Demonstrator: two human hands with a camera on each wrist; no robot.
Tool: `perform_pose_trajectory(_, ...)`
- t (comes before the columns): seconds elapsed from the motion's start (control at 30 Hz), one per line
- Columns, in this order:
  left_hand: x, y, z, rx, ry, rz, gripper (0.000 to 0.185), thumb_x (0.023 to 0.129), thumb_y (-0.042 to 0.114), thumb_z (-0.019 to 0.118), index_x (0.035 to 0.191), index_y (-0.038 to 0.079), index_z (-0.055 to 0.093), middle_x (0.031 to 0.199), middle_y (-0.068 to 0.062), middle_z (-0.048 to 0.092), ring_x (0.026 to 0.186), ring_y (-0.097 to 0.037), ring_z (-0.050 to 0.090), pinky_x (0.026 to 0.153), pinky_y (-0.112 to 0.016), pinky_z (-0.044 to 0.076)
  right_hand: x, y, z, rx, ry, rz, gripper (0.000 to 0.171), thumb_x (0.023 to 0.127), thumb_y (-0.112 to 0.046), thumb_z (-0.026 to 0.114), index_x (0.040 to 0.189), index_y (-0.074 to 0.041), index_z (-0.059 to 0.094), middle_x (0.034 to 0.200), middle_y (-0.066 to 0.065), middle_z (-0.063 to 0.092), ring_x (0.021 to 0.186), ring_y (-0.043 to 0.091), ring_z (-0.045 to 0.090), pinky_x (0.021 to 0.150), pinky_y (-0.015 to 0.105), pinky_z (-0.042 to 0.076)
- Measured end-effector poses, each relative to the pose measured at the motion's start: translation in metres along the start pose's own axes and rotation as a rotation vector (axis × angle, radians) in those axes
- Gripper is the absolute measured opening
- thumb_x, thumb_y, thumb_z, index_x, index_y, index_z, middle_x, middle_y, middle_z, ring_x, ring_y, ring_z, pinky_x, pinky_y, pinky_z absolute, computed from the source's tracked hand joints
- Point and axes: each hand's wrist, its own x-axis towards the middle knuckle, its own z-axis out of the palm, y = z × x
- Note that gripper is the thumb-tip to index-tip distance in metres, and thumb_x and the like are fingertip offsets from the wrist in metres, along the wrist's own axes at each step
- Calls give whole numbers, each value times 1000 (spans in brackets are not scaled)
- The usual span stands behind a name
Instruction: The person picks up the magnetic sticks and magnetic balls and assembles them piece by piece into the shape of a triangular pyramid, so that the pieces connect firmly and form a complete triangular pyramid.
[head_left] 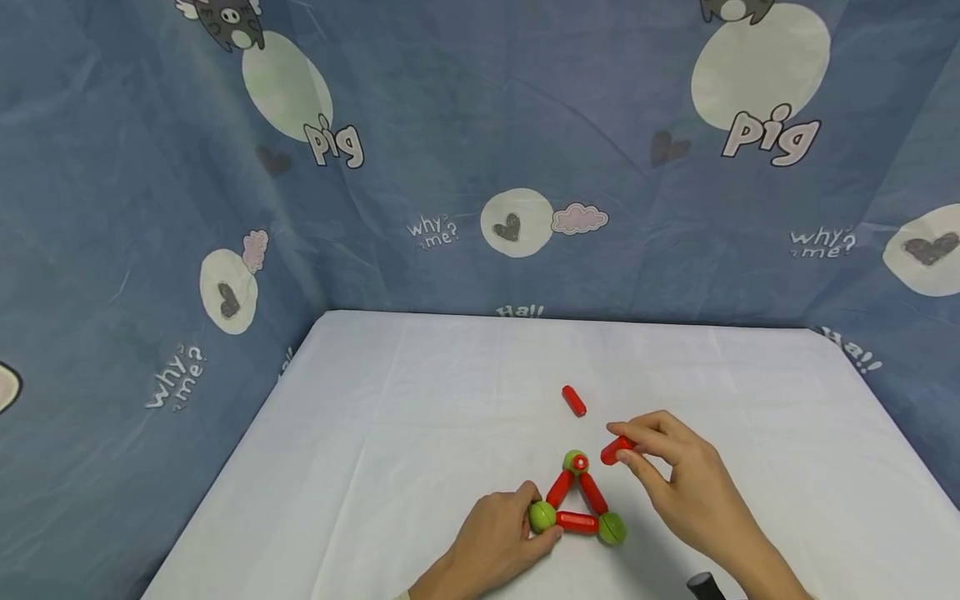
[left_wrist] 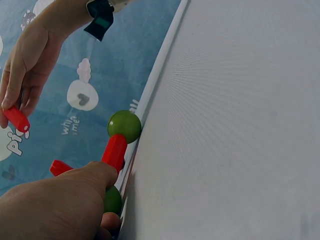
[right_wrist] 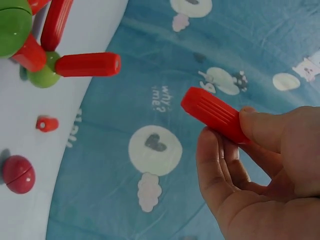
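A triangle of red rods joined by green balls lies on the white table. Another red rod sticks out from the ball at its far corner. My left hand grips the near-left green ball between thumb and fingers. Up and to the right of the triangle, my right hand pinches a loose red rod between thumb and fingertips, apart from the triangle. In the right wrist view, this rod shows grooves along its side.
A single red rod lies beyond the triangle on the white table. The right wrist view also has a dark red ball on the table. Patterned blue cloth hangs behind and at the sides. A black cylinder shows by the right forearm.
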Motion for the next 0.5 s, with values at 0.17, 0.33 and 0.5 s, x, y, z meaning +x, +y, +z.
perform_pose_trajectory(0.17,0,-1,0,-3,2,-4,33,90,49,73,95,19,62,56,16,42,49,2,38,48,-16,31,-2,-1,0,2,-10,-22,32,86,-8,80,116,-19,76,103,-15,65,80,-1,54,57,18,45)
perform_pose_trajectory(0.33,0,-1,1,0,10,1,32,90,49,74,95,19,62,56,16,42,49,2,37,48,-16,31,-4,-1,-1,-1,-28,-23,31,86,-10,81,116,-19,77,105,-14,66,80,-2,54,59,18,46)
perform_pose_trajectory(0.5,-1,-2,2,12,33,24,32,89,47,74,94,19,62,56,17,41,49,3,37,48,-15,31,-7,-3,0,-17,-30,-38,34,83,-7,83,114,-19,77,105,-14,66,82,-2,56,63,19,50)
